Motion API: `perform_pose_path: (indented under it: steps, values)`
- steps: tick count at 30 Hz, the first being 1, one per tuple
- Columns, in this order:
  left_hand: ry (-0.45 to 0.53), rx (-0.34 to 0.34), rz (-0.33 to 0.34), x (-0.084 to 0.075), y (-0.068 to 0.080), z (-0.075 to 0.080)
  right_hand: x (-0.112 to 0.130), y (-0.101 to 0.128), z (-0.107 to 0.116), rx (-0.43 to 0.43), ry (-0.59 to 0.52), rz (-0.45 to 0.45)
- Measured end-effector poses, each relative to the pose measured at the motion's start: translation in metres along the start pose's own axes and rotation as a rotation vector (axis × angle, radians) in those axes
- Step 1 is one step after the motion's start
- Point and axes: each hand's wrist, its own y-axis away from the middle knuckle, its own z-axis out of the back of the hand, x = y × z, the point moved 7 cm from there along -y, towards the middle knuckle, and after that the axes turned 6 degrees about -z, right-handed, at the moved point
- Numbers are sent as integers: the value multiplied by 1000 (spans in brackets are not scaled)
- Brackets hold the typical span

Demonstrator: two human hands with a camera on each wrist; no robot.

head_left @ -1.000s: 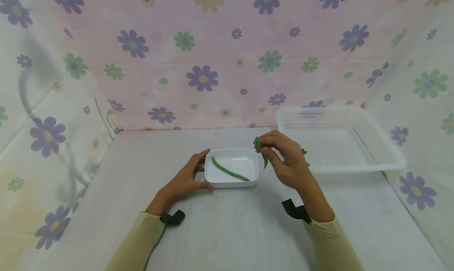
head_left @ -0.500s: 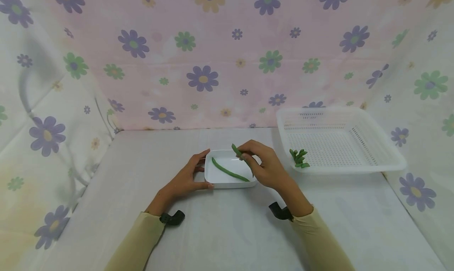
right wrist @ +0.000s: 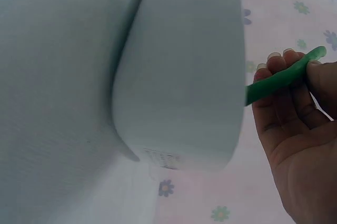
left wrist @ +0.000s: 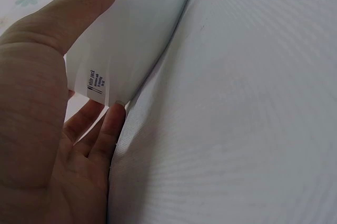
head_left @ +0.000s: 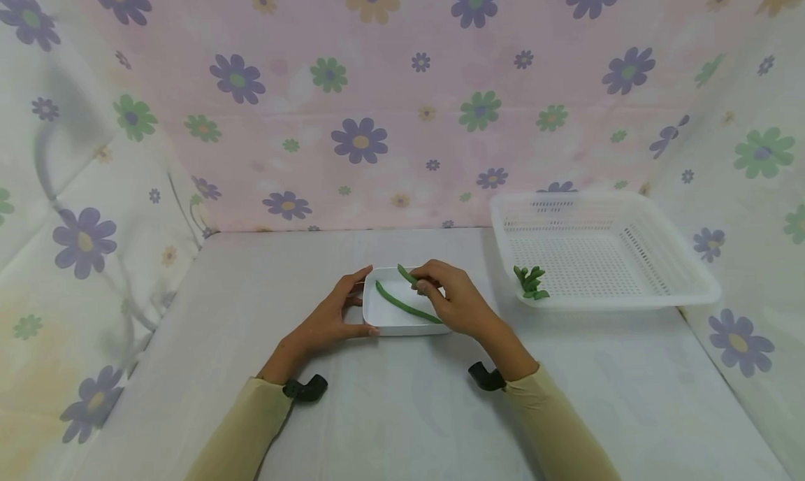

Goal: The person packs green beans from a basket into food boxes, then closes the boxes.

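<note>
Over the dish (head_left: 402,320), right hand (head_left: 455,303) has lowered its bean (head_left: 407,275).

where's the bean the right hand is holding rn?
Head view, centre: the bean is pinched in the right hand just over the far edge of the white dish, above the other bean lying inside; the left hand holds the dish's left side.

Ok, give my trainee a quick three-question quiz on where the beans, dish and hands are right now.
1. True or false: the right hand pinches a green bean over the white dish.
2. What does the left hand hold? A) the basket B) the white dish C) nothing
3. Where do the short bean pieces lie?

Key:
1. True; a second long bean lies in the dish.
2. B, at its left side.
3. In the white basket, near its front left corner.
</note>
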Motion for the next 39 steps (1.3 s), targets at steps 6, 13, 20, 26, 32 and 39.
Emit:
perform_pose_path:
  steps: [6,13,20,26,32,39]
  values:
    - [-10,9,-5,0,0,0,-7,-1,-8,19,41,-5]
    - [7,6,-16,0,2,1,-11,-1,-13,45,97,-58]
    - [19,-3,-18,-1,2,-1,-17,-1,-16,24,253,-97]
    - [26,3,-26,-24,2,2,-21,-1,-20,4,416,-115]
    - [32,3,-39,-42,4,6,-24,0,-21,-1,466,-138]
    - [25,2,-34,-41,3,6,-27,-1,-21,21,446,-176]
